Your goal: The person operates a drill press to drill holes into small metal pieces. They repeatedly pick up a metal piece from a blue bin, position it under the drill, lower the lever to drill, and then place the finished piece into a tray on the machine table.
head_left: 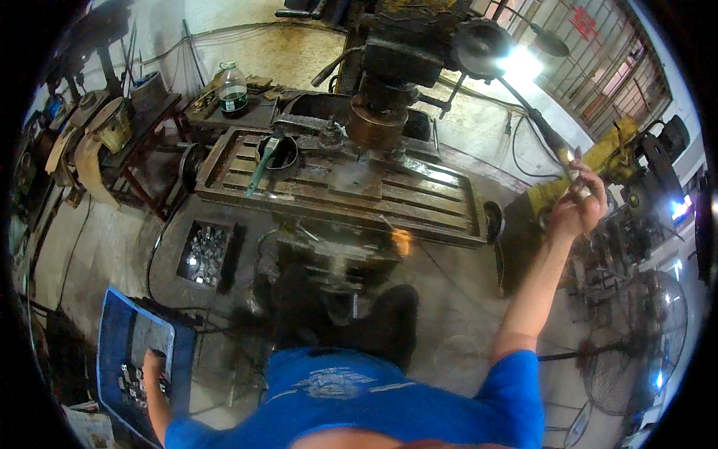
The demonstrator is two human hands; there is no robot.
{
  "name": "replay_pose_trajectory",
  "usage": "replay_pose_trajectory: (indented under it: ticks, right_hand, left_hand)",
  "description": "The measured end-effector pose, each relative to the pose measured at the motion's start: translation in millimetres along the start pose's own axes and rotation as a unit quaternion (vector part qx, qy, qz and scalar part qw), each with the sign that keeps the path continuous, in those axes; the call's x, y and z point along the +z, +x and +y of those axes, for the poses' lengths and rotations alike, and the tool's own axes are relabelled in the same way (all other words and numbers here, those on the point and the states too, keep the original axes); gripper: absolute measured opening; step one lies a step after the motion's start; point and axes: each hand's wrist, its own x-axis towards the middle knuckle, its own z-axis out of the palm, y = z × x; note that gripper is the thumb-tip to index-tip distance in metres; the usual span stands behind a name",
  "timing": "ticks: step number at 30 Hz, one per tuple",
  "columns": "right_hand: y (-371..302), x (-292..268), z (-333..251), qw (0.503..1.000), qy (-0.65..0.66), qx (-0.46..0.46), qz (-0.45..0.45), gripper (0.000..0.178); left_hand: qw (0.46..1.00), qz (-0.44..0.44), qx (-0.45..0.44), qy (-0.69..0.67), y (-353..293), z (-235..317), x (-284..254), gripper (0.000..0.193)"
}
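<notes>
My right hand [582,203] is raised at the right, its fingers wrapped round the end of the long feed lever [550,135] of a drill press [404,56]. Down at the lower left, my left hand [153,364] reaches into a blue plastic crate [105,344]. Small metal parts [133,383] lie in the crate beside that hand; its fingers are too small and dark to make out. Under the drill spindle [377,123] is the slotted machine table [299,196], with a blurred wet patch in the middle.
A brush with a green handle [259,170] rests across a dark pot on the machine table. A box of small metal pieces [206,254] stands left of my legs. Farther back is a plastic bottle [232,91]. At the right stands a fan [636,344].
</notes>
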Motion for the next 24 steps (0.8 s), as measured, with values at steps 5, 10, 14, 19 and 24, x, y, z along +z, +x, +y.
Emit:
replay_pose_trajectory:
  ticks: [5, 10, 14, 19, 24]
  right_hand:
    - [32.9, 0.1, 7.3, 0.999, -0.016, -0.048, 0.001, 0.043]
    - [93.4, -28.2, 28.2, 0.995, -0.053, -0.085, -0.025, 0.021]
    - [169.4, -21.6, 28.1, 0.989, -0.14, -0.053, 0.007, 0.021]
    - [235.8, -20.0, 49.8, 0.98, -0.179, 0.084, 0.005, 0.028]
    - [184.1, -9.9, 15.9, 0.972, -0.226, 0.016, -0.059, 0.032]
  left_hand:
    - [0.983, 0.035, 0.093, 0.152, 5.0, -12.9, 12.6, 0.034]
    - [0.991, 0.025, 0.063, 0.118, 27.8, -47.0, 7.5, 0.033]
    - [0.958, 0.029, 0.127, 0.255, 12.7, -4.2, 20.6, 0.033]
    - [0.96, -0.009, 0.177, 0.218, 8.8, -4.6, 6.9, 0.034]
    - [0.96, 0.002, 0.152, 0.236, 6.4, 1.5, 15.2, 0.032]
